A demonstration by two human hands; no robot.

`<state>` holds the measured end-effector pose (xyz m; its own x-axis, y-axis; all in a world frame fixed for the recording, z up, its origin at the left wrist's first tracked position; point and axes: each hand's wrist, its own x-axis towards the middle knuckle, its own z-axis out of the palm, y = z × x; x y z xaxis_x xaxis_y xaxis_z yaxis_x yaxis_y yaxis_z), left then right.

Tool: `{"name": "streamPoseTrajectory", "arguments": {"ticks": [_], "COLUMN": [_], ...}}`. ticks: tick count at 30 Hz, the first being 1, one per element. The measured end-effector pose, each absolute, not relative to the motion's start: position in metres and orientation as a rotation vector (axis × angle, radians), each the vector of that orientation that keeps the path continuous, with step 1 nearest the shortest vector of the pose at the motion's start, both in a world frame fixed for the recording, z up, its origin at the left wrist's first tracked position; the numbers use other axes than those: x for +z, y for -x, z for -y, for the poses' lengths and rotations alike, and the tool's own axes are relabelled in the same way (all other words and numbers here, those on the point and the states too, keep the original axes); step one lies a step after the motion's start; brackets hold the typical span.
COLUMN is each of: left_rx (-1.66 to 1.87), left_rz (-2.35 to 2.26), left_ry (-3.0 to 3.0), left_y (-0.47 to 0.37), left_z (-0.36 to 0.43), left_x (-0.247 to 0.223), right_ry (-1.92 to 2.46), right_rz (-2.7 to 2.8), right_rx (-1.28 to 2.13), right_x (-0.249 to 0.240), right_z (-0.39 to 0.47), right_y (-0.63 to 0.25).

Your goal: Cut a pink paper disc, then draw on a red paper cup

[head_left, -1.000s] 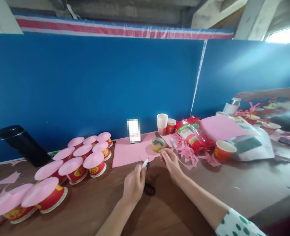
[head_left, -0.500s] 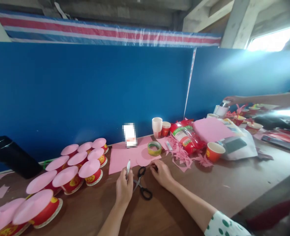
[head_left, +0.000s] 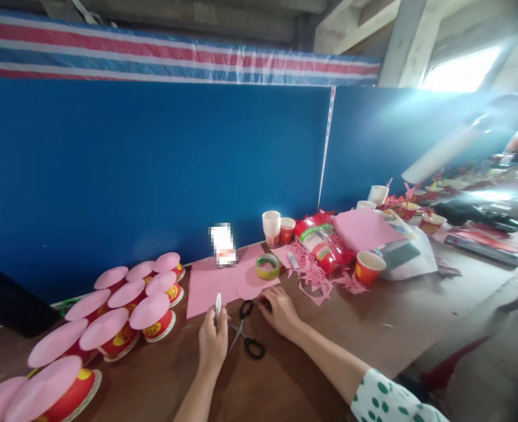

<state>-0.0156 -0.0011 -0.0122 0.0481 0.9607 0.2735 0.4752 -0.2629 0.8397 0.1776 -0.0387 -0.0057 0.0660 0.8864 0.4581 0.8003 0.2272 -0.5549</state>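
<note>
A slim white pen (head_left: 218, 305) stands upright, tip up, in my left hand (head_left: 214, 337), whose fingers are closed around it. Just right of that hand, open-bladed scissors with black handles (head_left: 246, 329) lie on the brown table. My right hand (head_left: 280, 312) rests beyond the scissors with its fingers bent and drawn together. Its fingertips are near the edge of the pink paper, and whatever is under them is hidden. A pink paper sheet (head_left: 206, 290) lies ahead of both hands, with a pink paper disc (head_left: 252, 286) and a green-yellow tape roll (head_left: 268, 267) on it.
Red cups topped with pink discs (head_left: 150, 310) stand in rows at left. A black cylinder (head_left: 8, 305) stands behind them. Paper cups (head_left: 271, 228), pink shreds (head_left: 314, 272), a red plastic package (head_left: 323, 243) and an orange cup (head_left: 370, 268) fill the right. A blue partition (head_left: 153, 164) borders the back.
The view has turned slightly right. The other person's arm at the right has left the view, and a long white tube-shaped thing now shows tilted there. My hands keep much the same pose.
</note>
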Motion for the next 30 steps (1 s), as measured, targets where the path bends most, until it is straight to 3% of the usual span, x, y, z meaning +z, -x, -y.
{"name": "streamPoseTrajectory", "arguments": {"ticks": [13, 25, 30], "left_rx": [1.220, 1.273, 1.210], "left_rz": [-1.453, -1.310, -1.306], "left_ry": [-1.669, -1.300, -1.295], "left_y": [0.014, 0.035, 0.045], "left_z": [0.005, 0.034, 0.071], "left_x": [-0.007, 0.001, 0.003], "right_ry": [1.526, 1.421, 1.471], "right_rz": [1.616, 1.551, 1.782], "right_rx": [0.173, 0.567, 0.384], "right_x": [-0.010, 0.002, 0.016], "right_z": [0.036, 0.029, 0.052], "right_y": [-0.183, -0.204, -0.190]}}
